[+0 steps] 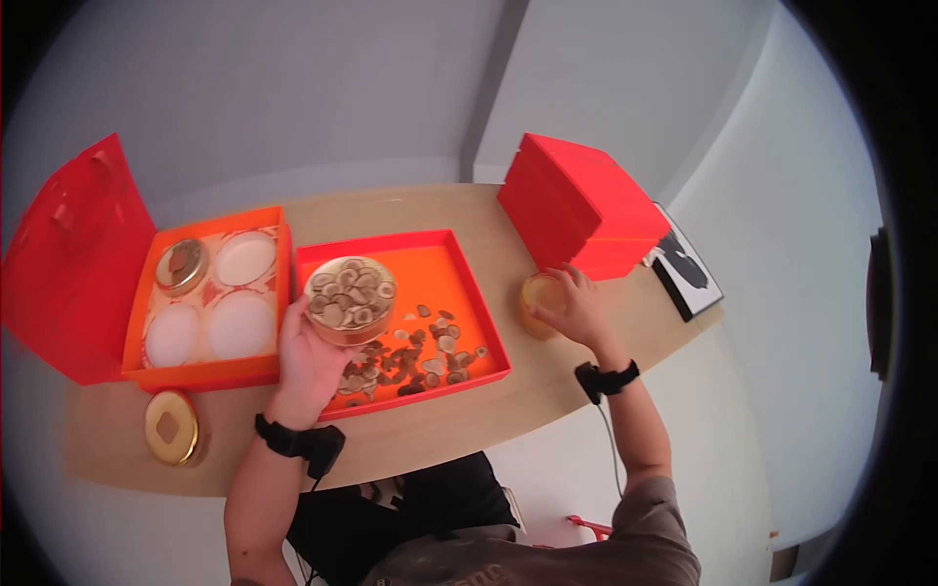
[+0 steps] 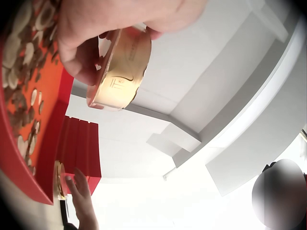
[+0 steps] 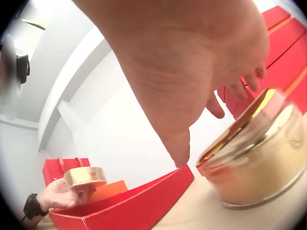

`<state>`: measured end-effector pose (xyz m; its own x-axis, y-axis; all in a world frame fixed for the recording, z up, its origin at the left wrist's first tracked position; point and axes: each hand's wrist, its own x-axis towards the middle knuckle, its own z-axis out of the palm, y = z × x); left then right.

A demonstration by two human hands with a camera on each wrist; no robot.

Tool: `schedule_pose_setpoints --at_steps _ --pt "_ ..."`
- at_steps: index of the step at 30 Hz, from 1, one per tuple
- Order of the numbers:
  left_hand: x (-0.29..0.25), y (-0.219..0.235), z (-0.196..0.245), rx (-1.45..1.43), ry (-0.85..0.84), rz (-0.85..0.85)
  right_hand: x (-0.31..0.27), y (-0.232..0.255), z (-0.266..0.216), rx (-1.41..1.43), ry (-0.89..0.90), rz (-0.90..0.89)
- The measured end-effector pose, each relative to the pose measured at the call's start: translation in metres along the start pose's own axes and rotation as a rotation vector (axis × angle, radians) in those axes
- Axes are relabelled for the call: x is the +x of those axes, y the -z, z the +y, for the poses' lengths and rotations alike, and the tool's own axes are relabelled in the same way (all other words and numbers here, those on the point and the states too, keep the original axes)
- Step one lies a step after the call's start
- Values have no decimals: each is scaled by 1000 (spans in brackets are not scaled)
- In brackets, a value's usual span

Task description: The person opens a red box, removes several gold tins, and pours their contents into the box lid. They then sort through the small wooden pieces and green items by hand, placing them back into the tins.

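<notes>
My left hand holds a round gold-sided tub above the red tray, its fingers and thumb around the side. Brown-rimmed dried slices fill the tub to the top. The left wrist view shows dark lettering on the tub's gold band. Over a second gold round tub on the table is my right hand, fingers spread and fairly straight. The right wrist view shows a gold lid tilted on that tub, with the fingertips close beside it.
More slices lie loose in the red tray. Left of it, an orange box has round white recesses and one gold-lidded tub. Another tub stands in front. Red boxes, a red bag and a framed picture flank them.
</notes>
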<state>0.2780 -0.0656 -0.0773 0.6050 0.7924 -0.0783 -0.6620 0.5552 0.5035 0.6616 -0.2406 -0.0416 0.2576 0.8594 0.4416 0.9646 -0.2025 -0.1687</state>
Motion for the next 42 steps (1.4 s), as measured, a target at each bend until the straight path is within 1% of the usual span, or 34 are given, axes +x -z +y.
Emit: schedule_pose_setpoints --at_steps 2,3,5,7,9,11,12,14,15,17,18,20,22,23,24,25,26,27,28,29,30,31,33,34,39,42 --pt "-2 -4 0 54 28 -1 -6 1 3 -88 -103 -161" --pt "-2 -4 0 65 35 -1 -7 -3 9 -71 -90 -162" --pt "-2 -5 0 73 40 -5 -8 -9 20 66 -149 -197" --pt "-1 -2 1 91 65 -43 -9 -11 27 124 -128 -190" --pt "-1 -3 1 77 59 -42 -7 -10 24 174 -111 -178" --pt "-2 -6 0 63 61 -38 -6 -2 21 182 -166 -223" --pt "-1 -6 0 60 54 -38 -7 -1 20 181 -159 -223" --pt "-1 -4 0 73 64 -72 -5 2 14 397 -225 -136" --pt "-1 -4 0 68 59 -69 -1 5 9 395 -218 -140" --pt "-2 -5 -1 120 59 -85 5 7 -8 542 -51 -62" --pt "-3 -7 -1 124 65 -84 8 7 -21 544 -57 -61" --pt "-5 -14 -1 167 91 -102 17 4 -58 620 129 -43" --pt "-8 -20 0 188 104 -110 27 15 -109 687 172 -101" --pt "-9 -22 1 204 109 -112 32 14 -128 704 190 -124" --pt "-9 -22 0 209 107 -114 37 13 -143 721 211 -149" --pt "-7 -20 -1 211 143 -139 41 15 -158 724 213 -146" --pt "-7 -18 -2 214 178 -162 44 18 -172 722 235 -205" --pt "-8 -18 -1 217 174 -160 47 18 -182 717 257 -264" --pt "-8 -19 -2 213 184 -195 48 15 -189 720 263 -263" --pt "-9 -19 -3 208 193 -229 50 11 -195 655 285 -269" --pt "-8 -18 -2 209 186 -228 51 9 -199 589 307 -275" --pt "-8 -17 -2 209 189 -224 51 7 -202 589 314 -276" --pt "-8 -17 -2 203 186 -217 53 4 -206 591 260 -313" --pt "-9 -18 -1 208 183 -212 54 2 -206 589 266 -318" --pt "-12 -23 0 209 166 -190 54 -5 -207 561 276 -290" --pt "-12 -23 0 199 162 -200 54 -10 -205 591 271 -293"
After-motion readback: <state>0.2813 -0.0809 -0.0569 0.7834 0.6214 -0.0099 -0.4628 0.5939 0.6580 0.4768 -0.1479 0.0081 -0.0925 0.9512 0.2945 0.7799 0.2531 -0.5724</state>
